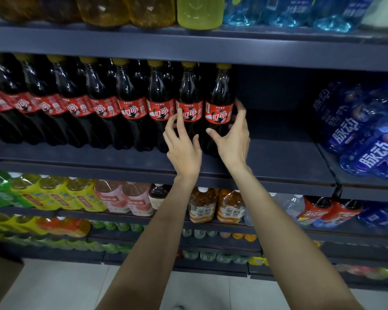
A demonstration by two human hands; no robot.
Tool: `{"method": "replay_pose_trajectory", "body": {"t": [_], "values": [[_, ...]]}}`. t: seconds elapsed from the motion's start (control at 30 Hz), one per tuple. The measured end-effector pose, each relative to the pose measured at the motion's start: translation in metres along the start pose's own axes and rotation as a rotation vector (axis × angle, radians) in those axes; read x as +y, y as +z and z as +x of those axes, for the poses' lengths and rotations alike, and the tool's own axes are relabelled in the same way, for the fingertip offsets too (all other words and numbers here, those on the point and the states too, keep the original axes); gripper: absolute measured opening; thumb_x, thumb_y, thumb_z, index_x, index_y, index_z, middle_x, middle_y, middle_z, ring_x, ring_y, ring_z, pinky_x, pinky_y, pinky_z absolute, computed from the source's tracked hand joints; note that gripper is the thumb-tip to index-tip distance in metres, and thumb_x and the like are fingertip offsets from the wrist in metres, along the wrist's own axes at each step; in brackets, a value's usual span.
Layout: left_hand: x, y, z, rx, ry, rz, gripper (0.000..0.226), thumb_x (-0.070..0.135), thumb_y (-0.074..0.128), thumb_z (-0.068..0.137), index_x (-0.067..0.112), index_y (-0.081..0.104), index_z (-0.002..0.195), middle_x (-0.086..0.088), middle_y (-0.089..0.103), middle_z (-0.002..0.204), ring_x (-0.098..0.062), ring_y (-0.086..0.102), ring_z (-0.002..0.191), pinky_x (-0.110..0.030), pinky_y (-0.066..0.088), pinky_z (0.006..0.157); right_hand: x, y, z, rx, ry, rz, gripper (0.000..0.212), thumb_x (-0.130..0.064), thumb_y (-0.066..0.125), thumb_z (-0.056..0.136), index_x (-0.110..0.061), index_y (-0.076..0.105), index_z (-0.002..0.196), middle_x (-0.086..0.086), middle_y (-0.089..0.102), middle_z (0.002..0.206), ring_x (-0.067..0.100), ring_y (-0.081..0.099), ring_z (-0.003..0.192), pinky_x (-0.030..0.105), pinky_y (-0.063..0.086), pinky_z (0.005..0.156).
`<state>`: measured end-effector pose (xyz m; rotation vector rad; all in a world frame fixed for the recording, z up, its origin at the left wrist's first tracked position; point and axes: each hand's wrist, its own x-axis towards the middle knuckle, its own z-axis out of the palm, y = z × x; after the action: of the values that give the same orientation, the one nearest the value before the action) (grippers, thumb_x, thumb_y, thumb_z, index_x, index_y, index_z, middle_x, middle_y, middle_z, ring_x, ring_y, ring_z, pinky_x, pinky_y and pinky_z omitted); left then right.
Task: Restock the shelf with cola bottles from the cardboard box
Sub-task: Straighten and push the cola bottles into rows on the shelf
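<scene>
A row of several cola bottles with red labels and yellow caps stands on the dark middle shelf (pixel 289 157). The rightmost cola bottle (pixel 220 95) stands upright at the end of the row. My right hand (pixel 233 142) cups it loosely: the fingers reach round its right side at label height, and the thumb is spread in front of its lower body. My left hand (pixel 184 151) has straight fingers touching the label of the neighbouring cola bottle (pixel 188 90). A brown corner of the cardboard box (pixel 0 285) shows at the bottom left.
Right of the last cola bottle the shelf is bare up to the blue-labelled bottles (pixel 363 135). Yellow and blue drinks fill the shelf above (pixel 188 43). Green, yellow, pink and orange tea bottles (pixel 217 206) fill the shelves below. The floor (pixel 65 287) is pale tile.
</scene>
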<state>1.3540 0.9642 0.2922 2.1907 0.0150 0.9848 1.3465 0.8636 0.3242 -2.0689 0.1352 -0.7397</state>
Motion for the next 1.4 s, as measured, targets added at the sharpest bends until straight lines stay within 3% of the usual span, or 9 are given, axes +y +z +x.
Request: {"method": "replay_pose_trajectory", "body": {"t": [0.23, 0.37, 0.43, 0.53, 0.63, 0.73, 0.87, 1.0, 1.4], "values": [[-0.010, -0.013, -0.001, -0.074, 0.078, -0.088, 0.072, 0.013, 0.064, 0.085, 0.011, 0.027, 0.147, -0.011, 0.039, 0.139, -0.020, 0.039, 0.125, -0.014, 0.038, 0.082, 0.002, 0.000, -0.006, -0.011, -0.020, 0.037, 0.086, -0.022, 0.076, 0.078, -0.025, 0.022, 0.145, 0.002, 0.051, 0.133, 0.018, 0.054, 0.115, 0.042, 0.052, 0.090], [-0.016, -0.023, -0.003, -0.171, 0.136, -0.193, 0.074, 0.005, 0.063, 0.083, 0.005, 0.026, 0.147, -0.017, 0.034, 0.143, -0.027, 0.036, 0.129, -0.001, 0.016, 0.099, 0.001, 0.003, -0.007, -0.051, 0.038, 0.105, 0.088, -0.023, 0.073, 0.079, -0.029, 0.016, 0.146, -0.001, 0.048, 0.138, 0.016, 0.049, 0.124, 0.044, 0.048, 0.097], [-0.021, -0.029, 0.001, -0.235, 0.159, -0.237, 0.073, 0.006, 0.062, 0.084, 0.007, 0.026, 0.147, -0.014, 0.031, 0.145, -0.026, 0.035, 0.133, -0.015, 0.030, 0.106, -0.001, 0.004, -0.009, -0.068, 0.073, 0.139, 0.086, -0.023, 0.072, 0.081, -0.024, 0.017, 0.148, 0.000, 0.045, 0.141, 0.016, 0.045, 0.128, 0.038, 0.042, 0.104], [-0.027, -0.039, 0.008, -0.312, 0.144, -0.291, 0.069, 0.010, 0.061, 0.087, 0.012, 0.027, 0.147, -0.007, 0.031, 0.146, -0.022, 0.039, 0.133, -0.041, 0.047, 0.100, -0.008, 0.005, -0.011, -0.072, 0.111, 0.146, 0.085, -0.024, 0.071, 0.082, -0.018, 0.017, 0.148, 0.002, 0.042, 0.144, 0.016, 0.041, 0.131, 0.030, 0.037, 0.104], [-0.023, -0.047, 0.016, -0.324, 0.122, -0.210, 0.067, 0.014, 0.061, 0.089, 0.016, 0.028, 0.147, -0.005, 0.034, 0.145, -0.020, 0.052, 0.121, -0.041, 0.053, 0.089, -0.013, 0.002, -0.007, -0.101, 0.145, 0.187, 0.089, -0.024, 0.073, 0.081, -0.019, 0.013, 0.148, 0.004, 0.040, 0.146, 0.017, 0.038, 0.132, 0.031, 0.035, 0.106], [-0.022, -0.045, 0.017, -0.295, 0.140, -0.070, 0.071, 0.017, 0.064, 0.088, 0.021, 0.026, 0.147, -0.004, 0.036, 0.144, -0.022, 0.065, 0.100, -0.039, 0.057, 0.068, -0.010, 0.000, -0.006, -0.138, 0.131, 0.160, 0.077, -0.019, 0.067, 0.087, -0.017, 0.019, 0.147, 0.005, 0.047, 0.139, 0.017, 0.044, 0.128, 0.027, 0.037, 0.101], [-0.024, -0.034, 0.016, -0.254, 0.149, -0.002, 0.076, 0.012, 0.068, 0.084, 0.026, 0.023, 0.144, -0.006, 0.041, 0.137, -0.022, 0.067, 0.084, -0.040, 0.058, 0.057, -0.008, 0.002, -0.009, -0.151, 0.117, 0.144, 0.071, -0.019, 0.065, 0.088, -0.018, 0.022, 0.144, 0.004, 0.052, 0.135, 0.018, 0.048, 0.125, 0.029, 0.040, 0.099], [-0.022, -0.018, 0.009, -0.230, 0.129, -0.040, 0.080, 0.006, 0.065, 0.085, 0.024, 0.017, 0.146, -0.010, 0.037, 0.139, -0.019, 0.065, 0.074, -0.038, 0.058, 0.057, -0.008, 0.002, -0.003, -0.168, 0.100, 0.130, 0.073, -0.017, 0.064, 0.089, -0.017, 0.019, 0.146, 0.005, 0.049, 0.138, 0.018, 0.046, 0.127, 0.033, 0.040, 0.103], [-0.029, -0.014, 0.007, -0.162, 0.196, -0.129, 0.081, 0.002, 0.067, 0.084, 0.025, 0.018, 0.145, -0.015, 0.041, 0.131, -0.022, 0.058, 0.098, -0.035, 0.057, 0.078, -0.003, 0.006, -0.004, -0.126, 0.091, 0.111, 0.075, -0.018, 0.065, 0.088, -0.018, 0.017, 0.147, 0.005, 0.048, 0.139, 0.020, 0.044, 0.129, 0.036, 0.040, 0.104]]}}
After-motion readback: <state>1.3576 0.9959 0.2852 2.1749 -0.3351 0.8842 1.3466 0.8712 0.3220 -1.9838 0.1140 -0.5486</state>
